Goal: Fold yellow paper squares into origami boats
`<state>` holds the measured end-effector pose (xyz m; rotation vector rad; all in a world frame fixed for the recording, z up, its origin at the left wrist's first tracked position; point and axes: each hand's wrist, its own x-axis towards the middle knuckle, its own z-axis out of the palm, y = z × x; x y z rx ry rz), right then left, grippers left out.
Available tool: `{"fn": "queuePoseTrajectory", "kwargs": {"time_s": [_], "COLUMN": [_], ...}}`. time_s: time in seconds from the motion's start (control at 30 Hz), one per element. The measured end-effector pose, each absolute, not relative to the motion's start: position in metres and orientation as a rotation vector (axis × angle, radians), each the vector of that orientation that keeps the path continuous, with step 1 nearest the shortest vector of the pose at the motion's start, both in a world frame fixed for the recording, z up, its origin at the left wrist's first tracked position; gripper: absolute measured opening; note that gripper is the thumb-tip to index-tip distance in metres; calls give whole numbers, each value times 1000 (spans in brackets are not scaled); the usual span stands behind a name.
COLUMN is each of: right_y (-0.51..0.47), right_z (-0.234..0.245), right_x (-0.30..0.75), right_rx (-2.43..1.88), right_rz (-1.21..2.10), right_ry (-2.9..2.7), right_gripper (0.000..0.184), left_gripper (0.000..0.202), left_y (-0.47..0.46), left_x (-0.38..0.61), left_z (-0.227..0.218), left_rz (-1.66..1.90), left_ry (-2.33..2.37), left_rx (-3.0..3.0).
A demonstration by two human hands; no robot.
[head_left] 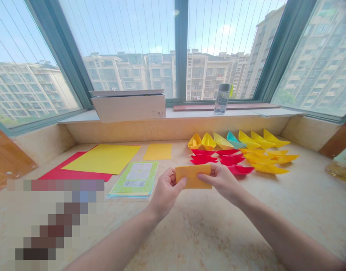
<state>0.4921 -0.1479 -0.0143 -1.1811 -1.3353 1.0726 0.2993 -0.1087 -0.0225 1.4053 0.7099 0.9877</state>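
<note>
A folded piece of orange paper is held up over the marble sill between both hands. My left hand pinches its left edge with thumb and fingers. My right hand grips its right side, with the thumb lying on the paper's front. Behind the paper, several folded paper boats in yellow, red and one teal lie in rows. A flat orange sheet lies further back to the left.
A large yellow sheet lies on a red sheet at the left. A green paper pack lies beside them. On the window ledge stand a cardboard box and a water bottle.
</note>
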Motion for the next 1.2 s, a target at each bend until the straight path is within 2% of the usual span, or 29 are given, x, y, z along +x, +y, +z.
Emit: {"fn": "queuePoseTrajectory", "kwargs": {"time_s": [0.1, 0.27, 0.43, 0.63, 0.7, 0.83, 0.9, 1.07, 1.2], "right_y": [-147, -149, -152, -157, -158, -158, -159, -162, -162], "right_z": [-12, -10, -13, -15, -15, -12, -11, -12, -19], "right_x": [494, 492, 488, 479, 476, 476, 476, 473, 468], "right_rx": [-1110, -1158, -1202, -1221, -1207, -1070, -951, -848, -993], "right_rz": [1040, 943, 925, 822, 866, 1197, 1316, 1453, 1267], "right_ry": [-1266, -1349, -1408, -1401, -1337, -1052, -935, -1119, -1204], "right_gripper": [34, 26, 22, 20, 26, 47, 49, 33, 25], "left_gripper": [33, 29, 35, 30, 29, 28, 29, 33, 34], "left_y": [-112, -117, -117, -120, -122, -127, -127, -127, -128], "left_x": [300, 299, 300, 300, 301, 302, 303, 302, 303], "left_z": [-22, -23, -28, -27, -26, -24, -23, -23, -25], "left_rz": [897, 758, 622, 639, 660, 695, 736, 769, 721], "left_ry": [730, 749, 656, 705, 730, 721, 712, 663, 675], "left_rx": [1425, 1538, 1509, 1605, 1648, 1653, 1618, 1543, 1540]}}
